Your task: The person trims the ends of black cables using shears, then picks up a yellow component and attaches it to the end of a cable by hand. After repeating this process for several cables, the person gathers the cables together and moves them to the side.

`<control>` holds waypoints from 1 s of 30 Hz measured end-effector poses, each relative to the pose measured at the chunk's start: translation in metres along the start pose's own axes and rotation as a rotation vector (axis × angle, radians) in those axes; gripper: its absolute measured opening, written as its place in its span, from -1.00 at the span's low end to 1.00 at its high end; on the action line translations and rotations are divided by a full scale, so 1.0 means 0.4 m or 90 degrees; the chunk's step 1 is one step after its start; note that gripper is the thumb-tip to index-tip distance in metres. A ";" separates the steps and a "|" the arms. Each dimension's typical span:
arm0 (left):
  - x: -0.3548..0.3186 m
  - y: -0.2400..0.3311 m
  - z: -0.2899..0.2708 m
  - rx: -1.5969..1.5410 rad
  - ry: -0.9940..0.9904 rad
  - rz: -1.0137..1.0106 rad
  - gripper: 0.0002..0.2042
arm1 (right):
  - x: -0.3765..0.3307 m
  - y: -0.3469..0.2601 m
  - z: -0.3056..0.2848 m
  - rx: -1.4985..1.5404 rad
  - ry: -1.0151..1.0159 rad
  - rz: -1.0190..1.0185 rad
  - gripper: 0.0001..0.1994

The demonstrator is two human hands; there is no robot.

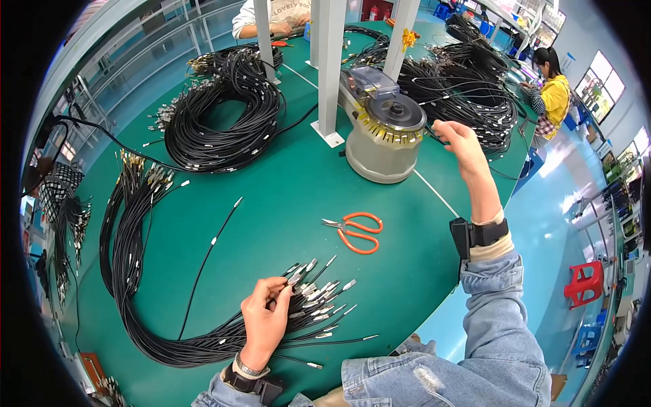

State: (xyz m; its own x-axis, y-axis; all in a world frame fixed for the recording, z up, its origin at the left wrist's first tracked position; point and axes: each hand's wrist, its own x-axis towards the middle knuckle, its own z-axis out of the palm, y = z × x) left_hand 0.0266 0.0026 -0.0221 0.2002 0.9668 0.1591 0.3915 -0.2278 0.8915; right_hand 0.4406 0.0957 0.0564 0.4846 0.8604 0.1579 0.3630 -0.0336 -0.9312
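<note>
My left hand point(266, 313) is closed on a black cable, pinched near its metal-tipped end, above the fanned ends of a cable bundle point(169, 347). That bundle curves round to the left across the green table, with more connector ends at its upper left. My right hand point(462, 145) is raised at the right of a round grey machine point(381, 157) with a dark disc point(397, 112) on top and yellow pieces round its rim. The right thumb and fingers are pinched together; anything between them is too small to make out. Orange-handled scissors point(359, 233) lie between my hands.
A large cable coil point(224, 119) lies at the back left, more coils point(468, 102) at the back right. Grey metal posts point(329, 74) rise from the green table point(285, 197). Two people sit across and at the far right. A red stool point(584, 283) stands on the floor.
</note>
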 end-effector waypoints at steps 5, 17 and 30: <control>-0.001 0.001 -0.003 -0.023 0.006 -0.025 -0.91 | 0.021 0.011 0.018 0.006 -0.126 0.061 -0.79; 0.006 0.004 0.001 -0.037 0.006 -0.019 -0.91 | 0.027 0.021 0.015 0.361 -0.121 0.151 -0.86; -0.013 0.024 -0.011 -0.010 0.099 0.026 -0.93 | -0.538 -0.115 0.392 0.416 -0.314 0.162 -0.97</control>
State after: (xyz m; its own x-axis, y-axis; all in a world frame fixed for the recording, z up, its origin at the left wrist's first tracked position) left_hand 0.0255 -0.0042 -0.0125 0.0739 0.9632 0.2586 0.3711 -0.2672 0.8893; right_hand 0.1948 -0.0082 0.0136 0.0330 0.9943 -0.1015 -0.3147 -0.0861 -0.9453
